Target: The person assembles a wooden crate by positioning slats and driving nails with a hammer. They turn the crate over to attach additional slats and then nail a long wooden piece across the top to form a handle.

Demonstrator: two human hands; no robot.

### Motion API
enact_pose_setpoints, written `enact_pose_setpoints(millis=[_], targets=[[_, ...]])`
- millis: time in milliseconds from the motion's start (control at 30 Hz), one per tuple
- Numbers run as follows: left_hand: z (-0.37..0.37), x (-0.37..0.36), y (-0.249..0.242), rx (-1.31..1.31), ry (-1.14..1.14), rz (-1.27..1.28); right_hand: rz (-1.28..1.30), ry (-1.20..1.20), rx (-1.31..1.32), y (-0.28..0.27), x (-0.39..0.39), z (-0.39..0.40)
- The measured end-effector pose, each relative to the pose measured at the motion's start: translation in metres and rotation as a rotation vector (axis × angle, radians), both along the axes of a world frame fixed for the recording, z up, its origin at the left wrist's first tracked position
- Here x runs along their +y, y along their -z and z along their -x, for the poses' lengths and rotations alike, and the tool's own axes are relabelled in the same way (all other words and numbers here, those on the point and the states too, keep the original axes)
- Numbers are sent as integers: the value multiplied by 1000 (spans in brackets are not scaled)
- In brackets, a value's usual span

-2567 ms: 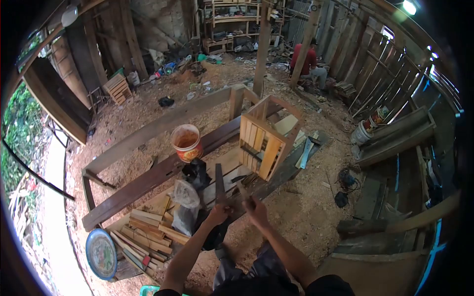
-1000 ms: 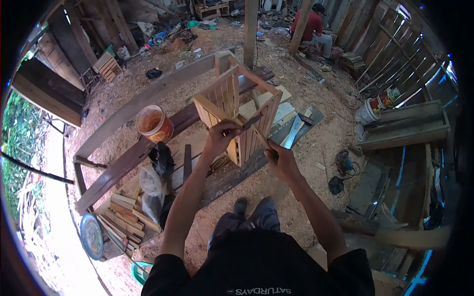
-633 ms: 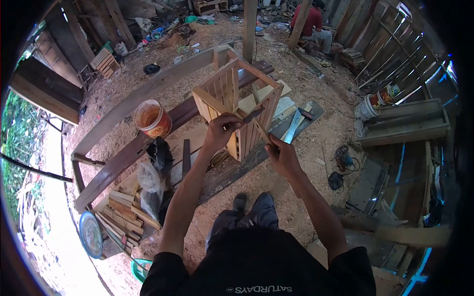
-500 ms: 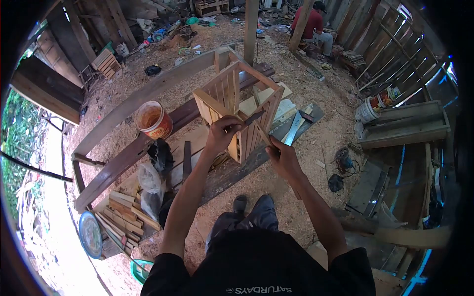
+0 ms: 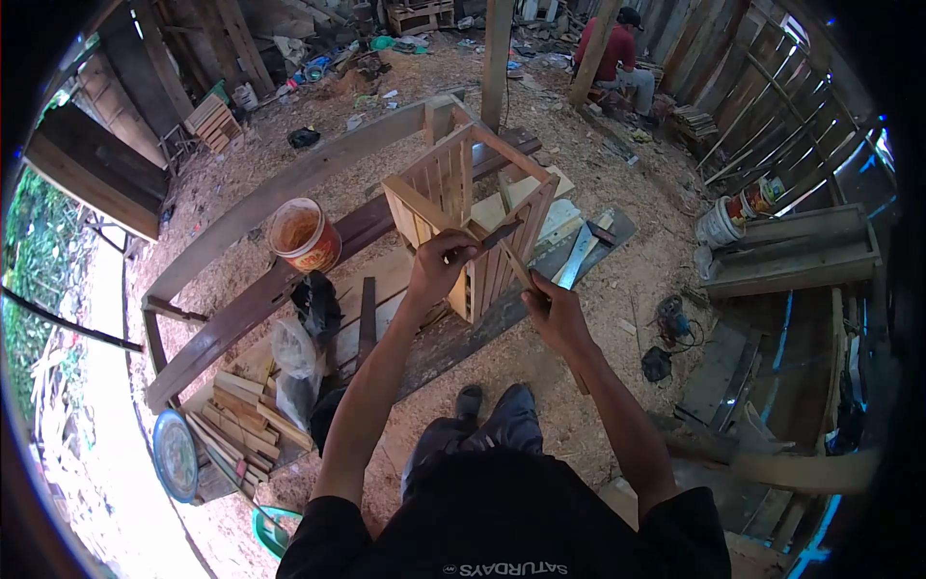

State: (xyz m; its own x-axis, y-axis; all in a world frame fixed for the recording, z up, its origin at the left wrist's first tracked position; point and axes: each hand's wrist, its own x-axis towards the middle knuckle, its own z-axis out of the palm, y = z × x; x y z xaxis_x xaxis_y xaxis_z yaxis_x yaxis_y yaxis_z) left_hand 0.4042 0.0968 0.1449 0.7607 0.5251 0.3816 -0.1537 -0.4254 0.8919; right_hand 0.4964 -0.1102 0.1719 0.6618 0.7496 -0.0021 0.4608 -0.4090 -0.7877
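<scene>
My left hand (image 5: 441, 262) is closed on a short dark tool (image 5: 501, 234), which looks like a blade, at the near side of a slatted wooden frame (image 5: 417, 201). My right hand (image 5: 558, 311) is closed round a thin wooden strip (image 5: 517, 262), whose upper end comes close to the dark tool. Whether the two touch cannot be made out. The slatted frame stands upright on a plank bench (image 5: 444, 345). Just right of it, a metal square (image 5: 579, 255) lies on the bench.
An orange and white bucket (image 5: 305, 235) stands left of the frame. Wood offcuts (image 5: 241, 413) and plastic bags (image 5: 293, 349) lie at the lower left. A power tool (image 5: 675, 317) rests on the ground at right. Another person (image 5: 612, 56) sits at the back.
The view has shifted slightly, so the scene sits a little lower and to the right. Both hands keep nearly the same pose and hold the same things.
</scene>
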Motion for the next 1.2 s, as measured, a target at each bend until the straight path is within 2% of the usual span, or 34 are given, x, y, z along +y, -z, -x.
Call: enact_pose_setpoints(millis=[500,800,900,1000,1100,1200], targets=[[0,-1,3,-16,-18,4,28,22,100,-7,1,1],[2,-3,-4,-7,4,0,-8,16,47,-8,0,6],[2,-4,-3,0,19,-3,154,-67,73,-18,0,5],[3,0,2,-25,42,-20,3,-120,199,-16,-4,5],[6,3,4,-40,39,-49,-125,-95,123,-48,-3,22],[3,6,10,-67,47,-90,57,-135,-30,-56,-8,20]])
